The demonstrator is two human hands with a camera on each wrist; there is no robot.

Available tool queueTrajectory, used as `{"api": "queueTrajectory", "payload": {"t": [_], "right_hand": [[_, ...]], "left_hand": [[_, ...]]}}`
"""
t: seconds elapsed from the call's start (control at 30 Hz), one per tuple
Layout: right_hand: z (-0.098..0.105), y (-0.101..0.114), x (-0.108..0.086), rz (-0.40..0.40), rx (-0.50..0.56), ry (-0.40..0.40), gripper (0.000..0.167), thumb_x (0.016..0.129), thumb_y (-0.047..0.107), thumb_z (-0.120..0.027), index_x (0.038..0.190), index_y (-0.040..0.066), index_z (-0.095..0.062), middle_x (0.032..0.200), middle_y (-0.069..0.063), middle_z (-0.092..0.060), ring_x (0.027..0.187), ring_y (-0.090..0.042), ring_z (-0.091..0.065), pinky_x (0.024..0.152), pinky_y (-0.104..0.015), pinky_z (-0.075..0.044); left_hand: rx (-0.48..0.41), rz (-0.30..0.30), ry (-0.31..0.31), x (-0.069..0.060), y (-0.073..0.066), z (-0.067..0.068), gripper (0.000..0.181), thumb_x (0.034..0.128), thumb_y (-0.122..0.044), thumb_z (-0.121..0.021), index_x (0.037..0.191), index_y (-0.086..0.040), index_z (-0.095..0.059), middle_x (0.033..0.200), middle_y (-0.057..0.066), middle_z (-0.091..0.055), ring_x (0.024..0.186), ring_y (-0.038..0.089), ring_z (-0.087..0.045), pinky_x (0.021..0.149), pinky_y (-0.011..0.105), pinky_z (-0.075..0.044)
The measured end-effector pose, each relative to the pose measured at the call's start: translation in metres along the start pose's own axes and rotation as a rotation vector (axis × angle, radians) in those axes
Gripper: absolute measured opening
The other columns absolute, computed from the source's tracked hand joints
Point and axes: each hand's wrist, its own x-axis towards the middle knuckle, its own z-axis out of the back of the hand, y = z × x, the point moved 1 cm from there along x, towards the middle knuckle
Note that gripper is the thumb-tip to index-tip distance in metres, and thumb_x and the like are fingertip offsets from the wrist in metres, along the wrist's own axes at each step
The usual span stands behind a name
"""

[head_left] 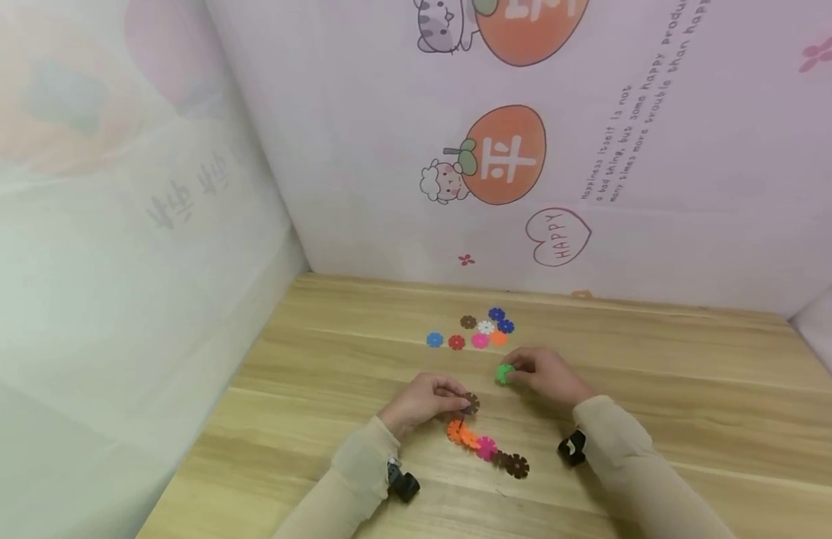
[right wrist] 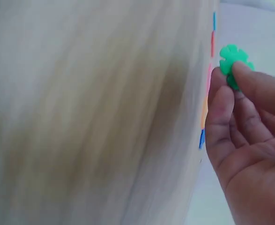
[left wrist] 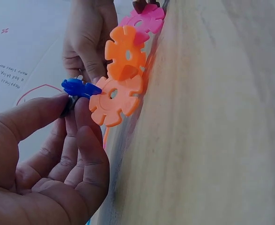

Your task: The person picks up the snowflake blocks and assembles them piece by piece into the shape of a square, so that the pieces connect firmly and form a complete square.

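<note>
The left hand (head_left: 426,400) grips the brown disc (head_left: 471,403) in a pinch between thumb and fingers. This disc sits at the upper end of a curved chain of slotted plastic discs on the table (head_left: 288,434). Next to the pinch, a blue disc (left wrist: 78,87) is slotted edge-on into the first orange disc (left wrist: 115,101). A second orange disc (left wrist: 126,52), a pink disc (head_left: 486,448) and two dark brown discs (head_left: 518,466) follow in order, trailing toward the near side of the table. Whether the gripped end is lifted off the surface cannot be told.

The right hand (head_left: 547,376) pinches a green disc (right wrist: 233,60) between thumb and fingers, apart from the chain. Part of its rim projects past the fingertips; this hold probably serves to leave slots exposed. The left-hand pinch, at the very end of the chain, likely steadies it while leaving the other joints undisturbed.

Beyond the hands, loose discs lie flat in a group: light blue (head_left: 435,340), red (head_left: 456,342), pink, orange, white (head_left: 485,327), brown and two dark blue. Their position appears to keep them within reach yet clear of the chain.
</note>
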Motion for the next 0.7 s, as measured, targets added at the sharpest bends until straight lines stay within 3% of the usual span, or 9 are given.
{"api": "queueTrajectory", "payload": {"t": [0.07,0.2,0.43,0.7], "right_hand": [[-0.004,0.004,-0.002,0.017,0.047,0.028,0.012,0.09,0.011,-0.069,0.102,0.012,-0.07,0.095,-0.001,-0.072,0.086,-0.017,-0.065,0.075,-0.03,-0.057],[-0.009,0.009,-0.003,0.045,0.084,0.054,0.01,0.091,0.012,-0.069,0.1,0.012,-0.07,0.094,-0.001,-0.072,0.084,-0.019,-0.065,0.07,-0.026,-0.057],[-0.014,0.016,-0.002,0.128,0.089,0.084,0.011,0.092,0.01,-0.067,0.099,0.019,-0.07,0.098,0.004,-0.071,0.095,-0.018,-0.067,0.082,-0.023,-0.056],[-0.019,0.024,-0.002,0.19,0.112,0.106,0.017,0.091,0.007,-0.067,0.1,0.021,-0.07,0.099,0.006,-0.072,0.095,-0.014,-0.068,0.086,-0.022,-0.056]], "left_hand": [[-0.005,-0.002,0.007,0.0,0.002,0.0,0.014,0.0879,-0.01,-0.072,0.101,-0.007,-0.071,0.09,0.005,-0.073,0.077,0.014,-0.07,0.069,0.027,-0.059],[-0.024,-0.012,0.027,0.002,0.005,0.0,0.014,0.0888,-0.011,-0.072,0.102,-0.007,-0.071,0.092,0.006,-0.074,0.08,0.015,-0.071,0.07,0.027,-0.06],[-0.015,-0.028,0.041,0.002,0.002,0.0,0.015,0.0897,-0.01,-0.07,0.104,-0.006,-0.071,0.093,0.005,-0.074,0.082,0.014,-0.072,0.072,0.028,-0.06],[-0.032,-0.026,0.041,0.003,0.004,0.0,0.013,0.0913,-0.011,-0.07,0.103,-0.006,-0.072,0.093,0.006,-0.075,0.083,0.016,-0.072,0.073,0.029,-0.061]]}}
